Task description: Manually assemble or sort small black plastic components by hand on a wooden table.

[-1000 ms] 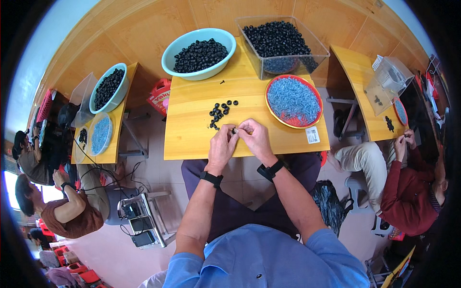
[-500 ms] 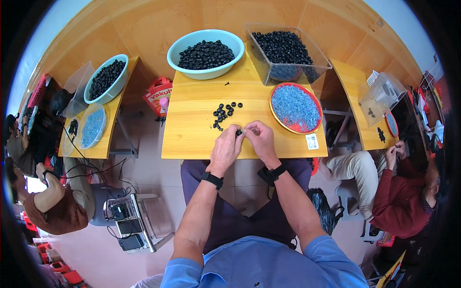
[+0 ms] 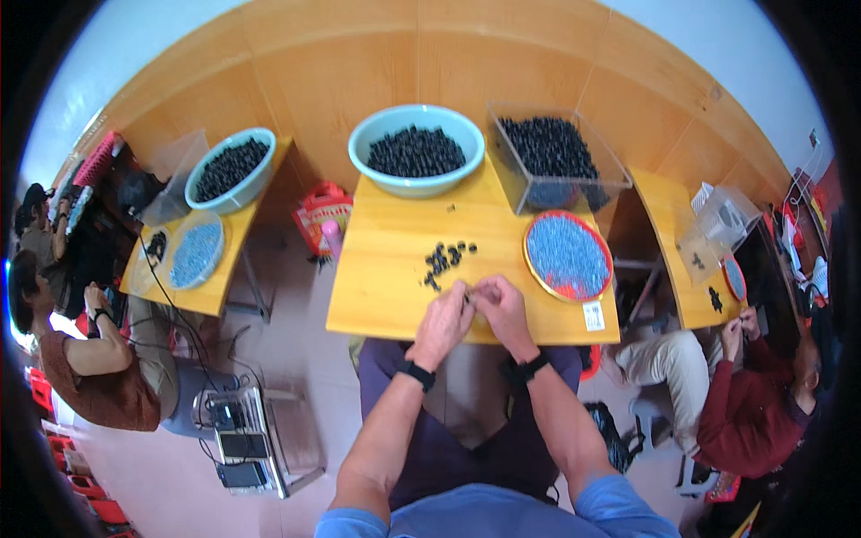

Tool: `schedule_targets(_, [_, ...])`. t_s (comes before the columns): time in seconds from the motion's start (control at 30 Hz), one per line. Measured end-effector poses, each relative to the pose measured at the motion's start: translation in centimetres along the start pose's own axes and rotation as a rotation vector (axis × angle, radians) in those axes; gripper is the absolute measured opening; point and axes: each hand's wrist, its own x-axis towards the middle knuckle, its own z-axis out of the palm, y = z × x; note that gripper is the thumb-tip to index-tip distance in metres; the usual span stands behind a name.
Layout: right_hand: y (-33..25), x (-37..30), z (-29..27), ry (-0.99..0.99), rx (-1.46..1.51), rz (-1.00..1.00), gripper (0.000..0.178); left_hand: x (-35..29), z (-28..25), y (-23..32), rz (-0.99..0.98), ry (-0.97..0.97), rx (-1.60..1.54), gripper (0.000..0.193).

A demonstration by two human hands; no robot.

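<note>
My left hand [image 3: 444, 323] and my right hand [image 3: 502, 309] meet above the near edge of the yellow wooden table [image 3: 386, 287]. The left fingers are closed on a small black round part [image 3: 466, 297], mostly hidden by the fingers. Pressed up against it are the right fingertips, closed in a pinch; whatever they hold is too small to make out. Just beyond the hands lies a loose cluster of small black round parts [image 3: 446, 260]. To their right sits a red-rimmed round tray [image 3: 612, 262] full of small bluish pieces [image 3: 567, 249].
At the back stand a pale green basin [image 3: 417, 186] and a clear plastic box [image 3: 617, 186], both holding black parts. Side tables flank mine, with a person [image 3: 108, 368] at left and another person [image 3: 749, 412] at right. Cabled devices [image 3: 244, 446] rest on a stool at lower left.
The view has tilted upward, so the table and basins sit lower in the picture. My hands stay together at the small black part, with slight finger movement.
</note>
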Motion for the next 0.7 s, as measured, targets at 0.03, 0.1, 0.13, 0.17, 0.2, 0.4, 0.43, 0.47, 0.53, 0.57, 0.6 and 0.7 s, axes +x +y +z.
schedule_targets(0.03, [0.5,0.0,0.0,-0.011,0.0,0.033,0.015,-0.3,0.2,-0.3,0.018,-0.01,-0.023,0.022])
schedule_targets(0.1, [0.8,-0.4,0.5,-0.019,0.028,0.03,0.017,-0.4,0.2,-0.7,0.042,0.008,-0.023,0.024])
schedule_targets(0.13, [1.0,-0.4,0.5,-0.028,0.016,0.038,0.019,-0.7,0.3,-0.7,0.039,0.003,-0.062,0.026])
schedule_targets(0.17, [1.3,-0.1,0.3,-0.043,0.024,0.028,0.019,-0.7,0.3,-0.5,0.03,-0.006,-0.105,0.028])
schedule_targets(0.2, [1.7,0.0,0.1,-0.019,0.001,0.029,0.019,-0.6,-0.1,0.1,0.018,0.009,-0.092,0.028])
schedule_targets(0.4, [1.1,0.8,-2.3,0.065,0.211,0.164,0.01,0.5,-0.2,0.4,-0.089,0.079,-0.177,0.026])
schedule_targets(0.43, [1.0,0.5,-2.9,0.026,0.186,0.154,0.009,0.7,0.2,0.2,-0.109,0.131,-0.23,0.022])
schedule_targets(0.47, [0.7,0.6,-3.5,-0.01,0.163,0.142,0.008,0.7,0.2,-0.1,-0.124,0.182,-0.281,0.018])
schedule_targets(0.53, [-0.9,1.4,-5.0,-0.196,0.014,0.246,0.007,0.6,-0.3,0.1,-0.173,0.205,-0.314,0.011])
schedule_targets(0.57, [-2.2,1.5,-5.5,-0.356,-0.139,0.34,0.006,0.6,-0.1,-0.4,-0.071,0.215,-0.217,0.011])
schedule_targets(0.6, [-3.7,1.9,-5.5,-0.356,-0.141,0.34,0.006,0.6,0.1,-0.8,0.034,0.218,-0.122,0.013])
schedule_targets(0.7, [-7.6,5.4,-5.6,-0.543,-0.459,0.221,0.002,0.7,0.8,-1.0,0.108,0.16,-0.042,0.014])
